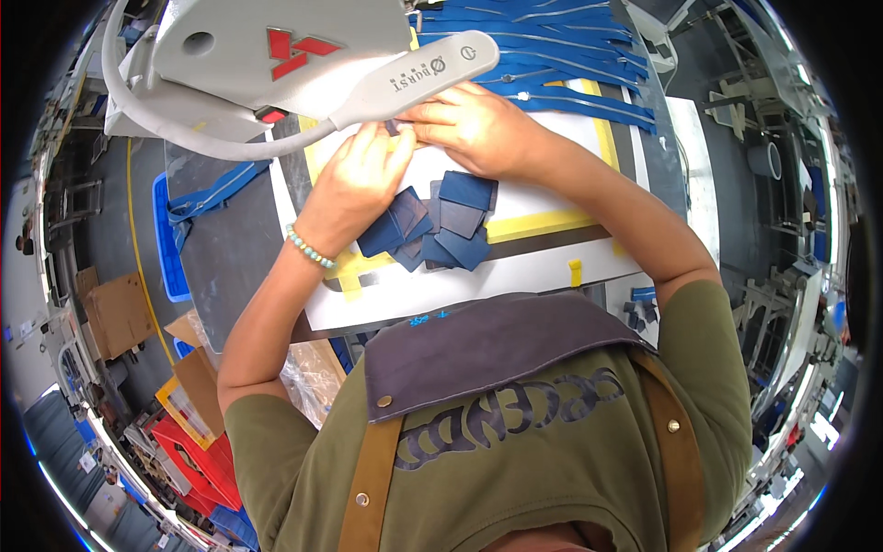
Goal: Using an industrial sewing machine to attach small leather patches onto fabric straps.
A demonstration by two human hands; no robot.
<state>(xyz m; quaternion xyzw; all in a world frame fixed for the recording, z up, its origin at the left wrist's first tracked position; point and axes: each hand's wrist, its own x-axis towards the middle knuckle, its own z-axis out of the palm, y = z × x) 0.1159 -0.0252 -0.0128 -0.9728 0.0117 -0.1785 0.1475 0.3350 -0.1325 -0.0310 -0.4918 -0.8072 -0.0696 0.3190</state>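
Observation:
My left hand [361,175], with a beaded bracelet [311,247] at the wrist, and my right hand [483,131] meet under a white gooseneck lamp [418,78] at the sewing machine [248,55]. Both sets of fingers are pressed together round a small dark piece [394,127], mostly covered by the fingers and lamp. Just nearer to me, a loose pile of small dark blue fabric squares [460,221] lies overlapped on the white work surface [543,262]. Beyond my right hand, several blue zipper strips [561,55] are spread out side by side.
Yellow tape [538,224] marks the work surface. A blue strip with a zipper [216,193] hangs over the left table edge beside a blue bin [167,244]. Cardboard boxes [118,313] and a red crate [198,460] stand at the left. The machine head overhangs the far left.

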